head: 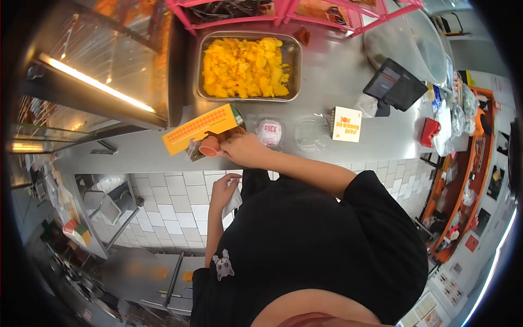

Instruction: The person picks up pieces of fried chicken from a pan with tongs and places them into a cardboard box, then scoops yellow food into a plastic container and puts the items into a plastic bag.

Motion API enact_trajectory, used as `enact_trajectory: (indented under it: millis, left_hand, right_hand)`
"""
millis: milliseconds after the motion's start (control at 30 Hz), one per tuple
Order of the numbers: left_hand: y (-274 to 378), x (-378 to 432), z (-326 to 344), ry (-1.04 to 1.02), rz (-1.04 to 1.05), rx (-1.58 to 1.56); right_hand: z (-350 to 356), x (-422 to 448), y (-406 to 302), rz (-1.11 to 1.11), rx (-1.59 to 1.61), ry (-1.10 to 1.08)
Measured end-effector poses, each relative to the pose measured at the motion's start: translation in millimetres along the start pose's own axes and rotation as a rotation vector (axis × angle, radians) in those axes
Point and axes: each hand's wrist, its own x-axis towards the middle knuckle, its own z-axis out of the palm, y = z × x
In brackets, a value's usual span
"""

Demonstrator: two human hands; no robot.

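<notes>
My right hand (244, 149) is over the steel counter, its fingers closed on the handle of a small orange plastic scoop (209, 146). Beside the scoop lies an open yellow-orange cardboard box (200, 127) with dark brown contents partly hidden by the fingers. My left hand (225, 189) hangs below the counter's edge, its fingers curled around a white paper (233, 203). Right of my right hand are a wrapped pack of rice (269, 131) in a clear container, an empty clear plastic container (311, 133) and a small cream box (346, 124).
A metal tray (297, 83) of yellow food pieces sits at the counter's back, below pink racks (282, 16). A lit glass display case (102, 88) stands at left. A tablet on a stand (394, 83) and a large clear tub (408, 49) are at right.
</notes>
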Motion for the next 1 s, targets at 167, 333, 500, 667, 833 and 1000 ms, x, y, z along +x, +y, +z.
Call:
enact_trajectory:
  millis: [167,333,500,667,833,1000]
  left_hand:
    - [40.8,10.8,5.1,-0.262,-0.010,-0.003]
    - [67.3,26.5,17.4,-0.374,0.085,-0.085]
    - [107.8,65.3,45.1,-0.289,0.113,-0.317]
    - [142.9,129.8,65.7,-0.100,-0.290,-0.788]
    - [144.1,155.8,62.7,0.037,-0.163,-0.914]
    - [140.0,163.4,61.2,-0.034,-0.169,-0.858]
  right_hand:
    - [-63.1,-40.3,1.4,0.268,0.143,-0.218]
    - [-168.7,-70.0,49.4,0.517,0.348,-0.118]
    - [-194.3,-7.4,119.9,0.163,-0.136,0.319]
    - [-129.5,62.7,174.9,-0.138,-0.620,0.171]
    - [-105.2,53.0,179.8,-0.302,-0.642,0.086]
    - [-104.3,26.7,177.7,-0.294,-0.505,0.005]
